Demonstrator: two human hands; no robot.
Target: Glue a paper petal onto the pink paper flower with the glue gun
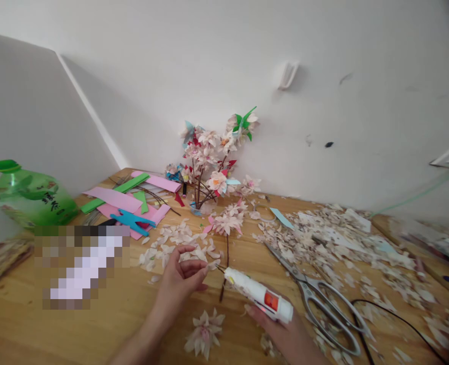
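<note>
Head view: right hand (pixel 285 327) closed round a white hot-glue gun w/ red label (pixel 258 295), nozzle aimed left at the left hand (pixel 181 281), whose fingertips pinch a small pale paper petal (pixel 209 264) near the tip, prob. to take glue. Thin dark stem w/ pink-white paper flower (pixel 226 238) lies on the wooden bench (pixel 106 324) just beyond. Steel scissors (pixel 315 299) right, within reach.

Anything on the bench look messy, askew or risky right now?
Yes. Paper scraps are strewn over the table's right half, half burying the open scissors. A finished flower lies loose by the left hand. The glue gun in the right hand trails a cord through the scraps.
</note>
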